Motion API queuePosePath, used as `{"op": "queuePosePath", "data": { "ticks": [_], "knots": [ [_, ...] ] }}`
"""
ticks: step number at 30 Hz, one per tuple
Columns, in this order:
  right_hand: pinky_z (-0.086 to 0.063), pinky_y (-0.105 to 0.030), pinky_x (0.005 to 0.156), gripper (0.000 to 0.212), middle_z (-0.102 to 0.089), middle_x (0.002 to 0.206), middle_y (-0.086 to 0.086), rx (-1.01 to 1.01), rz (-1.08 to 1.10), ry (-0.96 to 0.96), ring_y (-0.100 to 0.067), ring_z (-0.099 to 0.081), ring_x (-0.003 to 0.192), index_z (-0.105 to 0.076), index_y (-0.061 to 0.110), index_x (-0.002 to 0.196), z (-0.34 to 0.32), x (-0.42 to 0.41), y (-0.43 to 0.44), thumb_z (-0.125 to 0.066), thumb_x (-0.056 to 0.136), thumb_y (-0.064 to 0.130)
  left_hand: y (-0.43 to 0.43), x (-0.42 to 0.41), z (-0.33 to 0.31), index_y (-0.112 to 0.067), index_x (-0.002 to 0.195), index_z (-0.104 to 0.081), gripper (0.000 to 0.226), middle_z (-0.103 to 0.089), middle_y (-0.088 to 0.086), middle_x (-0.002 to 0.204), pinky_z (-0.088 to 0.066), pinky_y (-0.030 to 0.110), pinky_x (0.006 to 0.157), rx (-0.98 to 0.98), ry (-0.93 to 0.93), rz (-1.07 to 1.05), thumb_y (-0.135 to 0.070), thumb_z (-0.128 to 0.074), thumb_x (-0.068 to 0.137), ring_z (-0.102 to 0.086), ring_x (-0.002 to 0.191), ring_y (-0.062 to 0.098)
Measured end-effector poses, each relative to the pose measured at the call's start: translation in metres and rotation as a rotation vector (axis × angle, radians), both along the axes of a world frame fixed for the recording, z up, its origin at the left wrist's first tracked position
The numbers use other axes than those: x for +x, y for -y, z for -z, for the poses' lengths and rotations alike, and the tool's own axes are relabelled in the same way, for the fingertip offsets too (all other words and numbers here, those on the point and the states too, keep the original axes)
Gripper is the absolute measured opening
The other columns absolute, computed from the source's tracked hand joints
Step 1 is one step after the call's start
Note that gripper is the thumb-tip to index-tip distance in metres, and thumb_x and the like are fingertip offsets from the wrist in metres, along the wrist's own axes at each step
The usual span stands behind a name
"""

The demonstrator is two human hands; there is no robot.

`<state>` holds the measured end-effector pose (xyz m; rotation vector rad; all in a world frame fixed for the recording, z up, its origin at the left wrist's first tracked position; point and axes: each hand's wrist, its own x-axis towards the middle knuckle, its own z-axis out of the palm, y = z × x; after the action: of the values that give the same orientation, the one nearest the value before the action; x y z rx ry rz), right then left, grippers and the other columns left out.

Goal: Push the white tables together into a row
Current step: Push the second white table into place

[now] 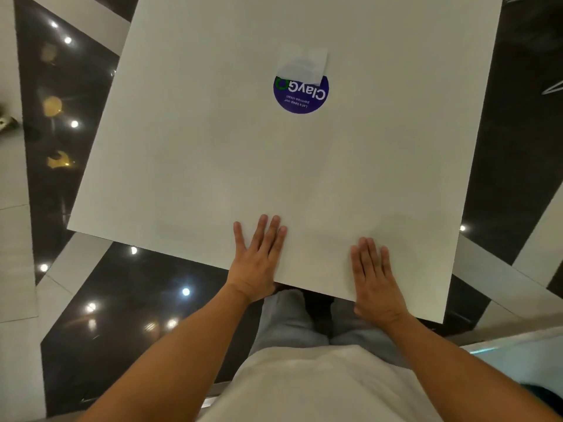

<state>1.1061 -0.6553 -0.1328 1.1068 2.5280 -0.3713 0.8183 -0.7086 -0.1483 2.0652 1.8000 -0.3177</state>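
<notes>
A round blue sticker (301,94) sat near the middle of the white table (213,147), upside down to me. Its large white letters read "ClayG", with a green ring at the end that may have been a final letter, and smaller print below that looked like "Let's keep our pantries clean", though it was too small to be sure. A piece of pale, half-clear paper or film (304,63) covered the sticker's far edge.

The table filled most of my view, its near edge running slantwise just in front of my legs. My left hand (259,263) lay flat on the top at that edge, fingers spread and straight, palm down, gripping nothing. My right hand (376,278) lay flat the same way, fingers close together, its heel at the rim. Both hands were well short of the sticker. Under the table lay a glossy floor (137,300) of black and pale tiles, bright with reflected lamps.
</notes>
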Motion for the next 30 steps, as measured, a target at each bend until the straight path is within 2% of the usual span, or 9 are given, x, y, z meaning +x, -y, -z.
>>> {"op": "queuePosePath", "data": {
  "ticks": [3,8,10,12,15,17,24,28,30],
  "knots": [
    [-0.012,-0.061,0.116,0.126,-0.014,0.157,-0.035,-0.008,-0.041,0.038,-0.048,-0.007,0.147,-0.012,-0.010,0.150,-0.005,0.025,-0.032,-0.083,0.051,0.022,-0.015,0.032,-0.001,-0.007,0.154,0.019,0.127,0.020,0.017,0.163,0.002,0.079,0.107,-0.011,-0.008,-0.064,-0.067,-0.059,0.072,0.019,0.149,0.040],
    [-0.005,-0.057,0.119,0.124,-0.001,0.162,-0.029,0.016,-0.086,0.076,-0.043,0.001,0.150,-0.005,-0.006,0.153,-0.009,0.069,-0.089,-0.076,0.053,0.010,-0.048,0.081,-0.001,-0.007,0.151,0.025,0.130,0.024,0.016,0.162,0.012,0.077,0.108,0.014,-0.001,-0.107,-0.069,-0.061,0.075,0.020,0.148,0.040],
    [-0.006,-0.057,0.120,0.124,-0.002,0.162,-0.028,0.010,-0.084,0.072,-0.042,0.000,0.150,-0.008,-0.006,0.153,-0.006,0.080,-0.100,-0.076,0.051,0.008,-0.049,0.085,0.001,-0.006,0.153,0.019,0.127,0.019,0.017,0.163,0.007,0.075,0.111,0.043,0.005,-0.092,-0.068,-0.061,0.076,0.015,0.150,0.038],
    [-0.007,-0.058,0.120,0.125,-0.006,0.162,-0.028,0.025,-0.075,0.041,-0.042,-0.003,0.150,-0.013,-0.008,0.153,-0.002,0.085,-0.100,-0.078,0.047,0.011,-0.040,0.068,0.004,-0.005,0.155,0.011,0.126,0.010,0.018,0.165,-0.004,0.074,0.112,0.083,-0.024,-0.086,-0.059,-0.067,0.073,0.008,0.152,0.037],
    [-0.006,-0.057,0.121,0.126,-0.007,0.162,-0.028,0.031,-0.010,0.001,-0.042,-0.006,0.150,-0.015,-0.008,0.152,0.004,0.087,-0.092,-0.080,0.046,0.013,-0.021,0.016,-0.001,-0.004,0.156,0.005,0.142,0.000,0.019,0.165,-0.012,0.075,0.111,0.076,-0.105,-0.090,-0.042,-0.083,0.051,0.000,0.152,0.038],
    [-0.004,-0.056,0.121,0.126,-0.007,0.162,-0.028,0.031,0.032,-0.023,-0.043,-0.007,0.150,-0.013,-0.008,0.152,0.006,0.089,-0.089,-0.080,0.047,0.011,-0.012,-0.016,-0.007,-0.004,0.156,0.003,0.150,-0.003,0.019,0.165,-0.014,0.075,0.110,0.041,-0.159,-0.069,-0.043,-0.089,0.045,-0.003,0.151,0.040],
    [-0.003,-0.055,0.121,0.120,-0.009,0.161,-0.030,0.060,-0.078,-0.058,-0.045,-0.008,0.149,-0.014,-0.009,0.151,0.016,0.101,-0.104,-0.076,0.050,0.015,-0.013,-0.019,-0.011,0.001,0.153,-0.012,0.134,-0.017,0.025,0.161,-0.022,0.080,0.104,0.061,-0.241,-0.097,-0.032,-0.091,0.049,-0.009,0.148,0.045],
    [-0.007,-0.057,0.120,0.119,-0.011,0.160,-0.031,0.063,-0.113,-0.056,-0.045,-0.009,0.149,-0.017,-0.010,0.150,0.018,0.111,-0.114,-0.076,0.050,0.016,-0.014,-0.008,-0.011,0.002,0.153,-0.014,0.128,-0.015,0.025,0.161,-0.024,0.081,0.101,0.089,-0.241,-0.124,-0.015,-0.086,0.048,-0.008,0.148,0.046],
    [-0.007,-0.057,0.121,0.120,-0.011,0.160,-0.031,0.071,-0.136,-0.049,-0.045,-0.009,0.149,-0.016,-0.009,0.151,0.017,0.120,-0.125,-0.076,0.050,0.015,-0.017,0.004,-0.011,0.001,0.153,-0.013,0.130,-0.010,0.023,0.162,-0.023,0.081,0.102,0.086,-0.231,-0.138,-0.013,-0.085,0.046,-0.007,0.148,0.045]
  ]
}}
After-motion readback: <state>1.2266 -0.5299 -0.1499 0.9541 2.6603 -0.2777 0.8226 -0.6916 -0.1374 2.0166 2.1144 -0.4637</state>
